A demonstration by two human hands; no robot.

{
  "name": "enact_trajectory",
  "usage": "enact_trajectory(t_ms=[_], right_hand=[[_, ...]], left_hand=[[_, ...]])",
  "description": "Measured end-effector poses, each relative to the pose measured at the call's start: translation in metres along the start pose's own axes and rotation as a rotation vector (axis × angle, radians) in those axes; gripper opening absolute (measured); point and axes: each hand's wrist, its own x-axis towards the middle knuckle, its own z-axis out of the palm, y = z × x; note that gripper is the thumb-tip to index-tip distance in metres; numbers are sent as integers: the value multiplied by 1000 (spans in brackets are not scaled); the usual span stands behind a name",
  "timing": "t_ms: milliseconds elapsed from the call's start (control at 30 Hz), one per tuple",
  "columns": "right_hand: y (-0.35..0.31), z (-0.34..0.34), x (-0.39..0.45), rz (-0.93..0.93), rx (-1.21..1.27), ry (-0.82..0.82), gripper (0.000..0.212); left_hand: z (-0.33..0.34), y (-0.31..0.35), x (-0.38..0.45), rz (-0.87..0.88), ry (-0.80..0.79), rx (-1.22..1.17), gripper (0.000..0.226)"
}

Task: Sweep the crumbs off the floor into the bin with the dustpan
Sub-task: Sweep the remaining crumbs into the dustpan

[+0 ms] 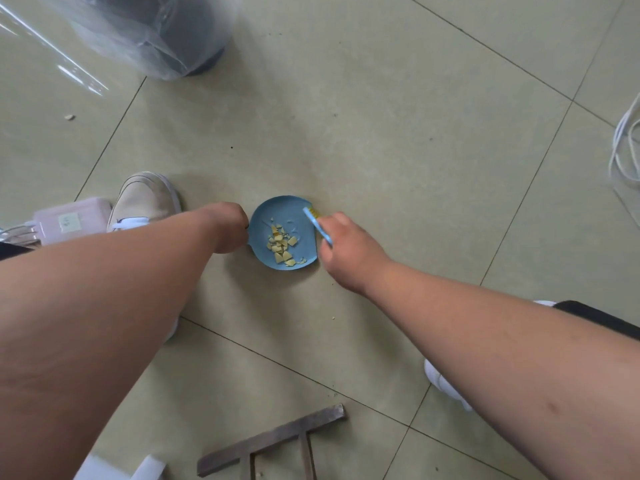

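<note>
Crumbs (281, 246), pale yellow, lie heaped in the round blue dustpan (291, 216) resting on the tiled floor (398, 168). Left hand (227, 227) curls around the pan's handle at its left edge. Right hand (341, 252) grips a small blue brush (317, 223), bristles at the pan's right rim. A bin (166, 36) with a clear plastic liner stands well apart, beyond the pan. One stray crumb (70, 117) lies far left. Beige shoe (147, 200) sits near the left hand; a metal frame (277, 441) lies nearer the viewer, and white cables (627, 147) lie at the right edge.

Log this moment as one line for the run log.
left hand holds dustpan | right hand holds brush | crumbs in pan | bin ahead
</note>
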Motion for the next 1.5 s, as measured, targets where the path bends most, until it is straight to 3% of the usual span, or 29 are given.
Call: enact_trajectory(t_ms=[100,167,267,367,567,800,900,1000,1100,1167,1367,1500], right_hand=[[-11,2,-2,-50,72,-20,17],[-11,-4,0,-28,135,71,16],[-1,-17,6,100,186,248,19],[16,-28,8,215,176,303,20],[18,-21,4,278,214,261,19],[-7,0,0,138,337,100,25],[-6,-9,3,161,342,173,24],[2,-23,6,191,309,236,20],[14,-31,6,228,287,263,21],[18,-31,4,261,284,275,22],[15,-21,0,256,282,239,20],[11,-18,0,251,284,225,21]], left_hand=[[-1,0,-2,0,1,-17,23],[-2,0,-3,3,-1,-19,23],[-4,0,-5,5,-2,-10,23],[-6,2,-7,-3,-1,-6,25],[-4,5,-10,-46,-15,-68,21],[-1,18,-15,-78,-107,-195,22],[-2,19,-15,-74,-151,-290,27],[-4,18,-16,-58,-129,-348,47],[-4,18,-18,-5,-110,-360,96],[-3,17,-21,44,-83,-336,105],[-2,12,-30,157,105,-121,92],[2,14,-28,135,96,-77,81]])
